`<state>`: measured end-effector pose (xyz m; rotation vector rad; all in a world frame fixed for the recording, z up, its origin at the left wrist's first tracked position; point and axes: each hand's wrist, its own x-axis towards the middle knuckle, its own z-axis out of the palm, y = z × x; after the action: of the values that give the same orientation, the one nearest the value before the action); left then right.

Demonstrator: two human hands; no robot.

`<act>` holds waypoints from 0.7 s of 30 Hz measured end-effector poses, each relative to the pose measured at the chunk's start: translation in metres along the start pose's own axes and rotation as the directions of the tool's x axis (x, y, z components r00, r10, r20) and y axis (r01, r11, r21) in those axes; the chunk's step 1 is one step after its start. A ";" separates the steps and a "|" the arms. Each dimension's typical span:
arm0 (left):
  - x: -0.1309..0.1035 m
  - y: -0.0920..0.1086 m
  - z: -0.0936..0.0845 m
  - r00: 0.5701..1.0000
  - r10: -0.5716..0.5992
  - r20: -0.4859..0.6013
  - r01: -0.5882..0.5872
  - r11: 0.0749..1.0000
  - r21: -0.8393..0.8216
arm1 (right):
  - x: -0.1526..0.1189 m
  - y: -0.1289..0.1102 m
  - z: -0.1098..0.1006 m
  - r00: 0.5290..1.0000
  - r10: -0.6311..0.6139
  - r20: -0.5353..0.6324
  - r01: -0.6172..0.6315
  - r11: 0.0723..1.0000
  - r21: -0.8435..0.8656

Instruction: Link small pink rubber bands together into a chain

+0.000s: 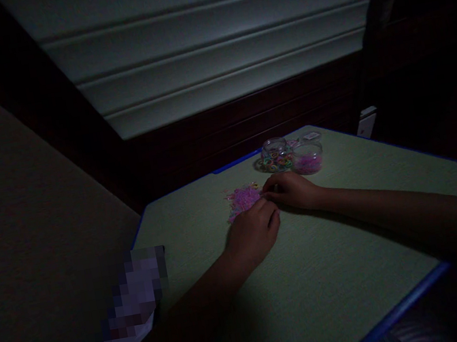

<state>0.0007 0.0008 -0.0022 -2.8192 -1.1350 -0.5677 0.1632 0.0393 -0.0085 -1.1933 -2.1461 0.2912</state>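
A loose pile of small pink and purple pieces [243, 196], perhaps tiny elastic bands, lies on the pale green tabletop [337, 269]. My left hand [252, 231] rests at the near edge of the pile, its fingers curled together. Just right of the pile, my right hand [293, 189] has thumb and forefinger pinched close to the left fingers. Dim light and small size hide what either hand holds. Behind the right hand stand a clear jar of multicoloured rings [276, 156] and a clear jar of pink pieces [309, 160].
A clear lid [311, 137] with a white label lies behind the jars. Blue trim [403, 308] edges the table. At left is a blurred-out flat object [134, 303]. Pale horizontal slats [223, 32] stand beyond the table, and a white socket-like box [366, 122] sits behind its right side.
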 end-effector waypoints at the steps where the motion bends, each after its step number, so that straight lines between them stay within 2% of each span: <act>1: 0.000 0.000 0.000 1.000 0.001 0.001 -0.001 1.000 0.002 | 0.000 0.000 0.000 1.000 0.000 -0.002 0.000 1.000 0.017; 7: -0.001 0.001 -0.001 1.000 -0.012 -0.002 0.012 1.000 0.003 | -0.002 0.003 0.000 0.998 0.025 -0.053 -0.017 0.989 0.144; 14: 0.000 0.002 -0.002 1.000 -0.013 0.000 0.013 1.000 -0.011 | -0.002 0.001 -0.002 0.993 0.023 -0.116 -0.006 0.989 0.145; 21: -0.001 0.001 -0.001 0.999 -0.036 -0.007 0.035 0.999 -0.040 | -0.004 0.003 -0.003 0.989 0.095 -0.112 -0.073 0.981 0.182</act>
<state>0.0005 -0.0002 -0.0019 -2.8326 -1.1877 -0.6099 0.1688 0.0373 -0.0091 -1.1698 -1.9261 0.4278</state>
